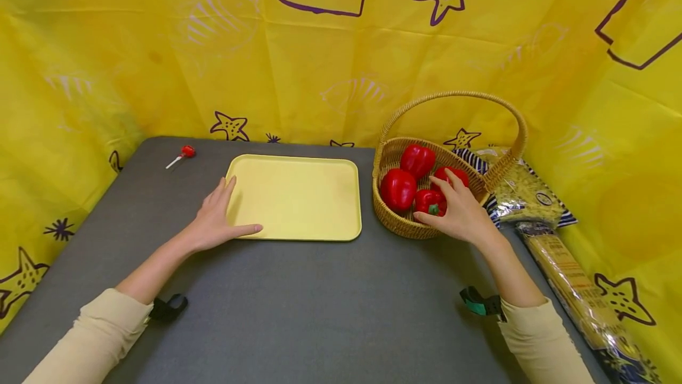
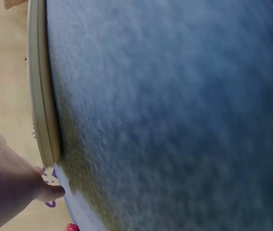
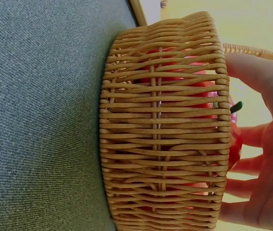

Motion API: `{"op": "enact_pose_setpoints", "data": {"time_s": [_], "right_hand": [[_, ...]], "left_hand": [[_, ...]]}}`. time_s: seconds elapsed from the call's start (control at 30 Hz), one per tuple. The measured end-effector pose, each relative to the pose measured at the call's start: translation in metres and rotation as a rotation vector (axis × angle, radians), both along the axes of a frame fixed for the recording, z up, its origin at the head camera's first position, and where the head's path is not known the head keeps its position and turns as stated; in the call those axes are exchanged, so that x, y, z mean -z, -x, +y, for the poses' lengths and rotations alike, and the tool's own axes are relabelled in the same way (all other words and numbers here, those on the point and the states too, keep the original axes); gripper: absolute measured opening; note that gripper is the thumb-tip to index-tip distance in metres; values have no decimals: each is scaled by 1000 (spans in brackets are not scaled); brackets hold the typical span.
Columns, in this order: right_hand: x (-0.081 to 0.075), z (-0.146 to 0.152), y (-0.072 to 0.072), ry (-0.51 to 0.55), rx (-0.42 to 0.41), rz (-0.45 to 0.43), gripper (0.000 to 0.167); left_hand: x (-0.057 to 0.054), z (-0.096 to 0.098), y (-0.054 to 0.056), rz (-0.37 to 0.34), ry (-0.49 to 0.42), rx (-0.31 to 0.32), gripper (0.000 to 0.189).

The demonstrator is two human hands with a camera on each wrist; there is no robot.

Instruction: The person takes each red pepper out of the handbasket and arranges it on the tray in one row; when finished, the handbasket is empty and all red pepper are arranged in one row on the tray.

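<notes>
In the head view, a pale yellow tray (image 1: pixel 295 197) lies on the grey table. My left hand (image 1: pixel 215 221) reaches over its left end, thumb and fingers spread. A wicker basket (image 1: pixel 407 231) with a tall handle stands right of the tray, with several red bell peppers (image 1: pixel 398 190) inside. My right hand (image 1: pixel 458 209) is over the basket's front right, thumb and fingers parted around the nearest bell pepper (image 1: pixel 430 202), which has a green stem. In the right wrist view, the fingers (image 3: pixel 249 163) curve behind this pepper at the rim, and the wicker wall hides its lower part.
A red lollipop (image 1: pixel 186 151) with a white stick lies at the back left. Right of the basket rests a clear bag of pasta (image 1: pixel 524 192) with striped edges, and a long pack of spaghetti (image 1: pixel 570 283) runs along the right table edge. Yellow patterned cloth (image 1: pixel 319 47) surrounds the table.
</notes>
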State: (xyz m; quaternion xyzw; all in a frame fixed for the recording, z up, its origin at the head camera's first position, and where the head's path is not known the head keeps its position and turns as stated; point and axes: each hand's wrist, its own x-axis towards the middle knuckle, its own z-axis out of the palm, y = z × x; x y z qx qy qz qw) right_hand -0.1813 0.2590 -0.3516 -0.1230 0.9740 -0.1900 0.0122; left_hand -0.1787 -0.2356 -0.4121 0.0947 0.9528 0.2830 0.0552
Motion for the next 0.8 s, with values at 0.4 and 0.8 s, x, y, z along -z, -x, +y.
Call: {"op": "enact_pose_setpoints", "data": {"time_s": [0.4,0.8], "right_hand": [[0,0,2,5,-36,-9,80],[1,-1,4,33,-65,24,71]], "left_hand": [[8,-9,1,-33,29,62,121],[9,-13,-1,-28,23,98,116]]}}
